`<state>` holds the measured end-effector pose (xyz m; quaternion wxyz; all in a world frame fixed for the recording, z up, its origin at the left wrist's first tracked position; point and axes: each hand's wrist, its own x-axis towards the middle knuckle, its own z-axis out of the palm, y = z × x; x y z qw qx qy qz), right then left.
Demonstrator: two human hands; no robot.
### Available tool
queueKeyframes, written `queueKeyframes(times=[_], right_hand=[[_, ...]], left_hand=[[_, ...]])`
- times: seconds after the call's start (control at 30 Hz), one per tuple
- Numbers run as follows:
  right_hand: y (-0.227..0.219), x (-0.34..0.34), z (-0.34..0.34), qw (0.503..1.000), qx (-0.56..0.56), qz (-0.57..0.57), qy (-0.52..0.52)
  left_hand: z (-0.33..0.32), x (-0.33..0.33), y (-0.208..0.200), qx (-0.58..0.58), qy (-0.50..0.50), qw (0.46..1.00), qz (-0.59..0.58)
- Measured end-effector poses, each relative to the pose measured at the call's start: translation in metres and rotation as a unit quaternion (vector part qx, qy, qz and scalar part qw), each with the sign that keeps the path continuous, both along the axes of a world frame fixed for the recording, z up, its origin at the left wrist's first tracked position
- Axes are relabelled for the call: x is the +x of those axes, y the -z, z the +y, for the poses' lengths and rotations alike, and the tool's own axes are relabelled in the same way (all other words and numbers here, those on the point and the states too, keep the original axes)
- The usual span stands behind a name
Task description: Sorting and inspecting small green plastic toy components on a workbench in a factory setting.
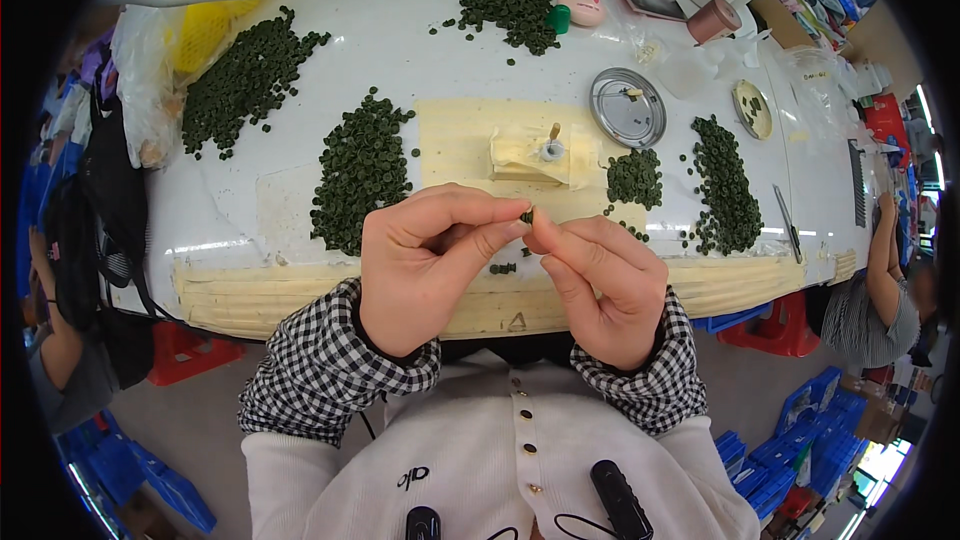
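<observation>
Above the near edge of the table, my left hand (425, 265) and my right hand (608, 285) meet fingertip to fingertip. Both are closed in a pinch on one small dark green cap-like piece (527, 216), mostly covered by the fingers. A few similar pieces (503, 268) lie just below my fingertips. Left of my hands spreads a large pile of dark green round pieces (362, 175). To the right are a small cluster (634, 179) and a longer pile (724, 190). Beyond my hands stands a taped block (527, 162) with a small upright nozzle-like part (553, 145).
More green piles lie at far left (245, 80) and far centre (510, 10). A round metal lid (628, 108), a cream dish (752, 110), a pen-like tool (788, 223) and a pink spool (713, 20) are on the right. Another person (870, 310) sits at the right.
</observation>
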<state>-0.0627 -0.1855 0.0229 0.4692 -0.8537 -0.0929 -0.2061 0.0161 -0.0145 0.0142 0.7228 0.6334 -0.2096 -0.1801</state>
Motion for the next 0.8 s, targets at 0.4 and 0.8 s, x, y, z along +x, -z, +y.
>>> queueKeyframes(times=[0.4,0.8], right_hand=[[-0.001,0.000,-0.006,1.000,0.024,0.009,-0.017],[-0.022,0.041,-0.029,0.983,-0.120,-0.060,0.126]], left_hand=[[-0.001,-0.002,-0.005,-0.012,0.003,1.000,0.010],[0.000,-0.001,-0.007,0.042,-0.002,0.999,0.023]])
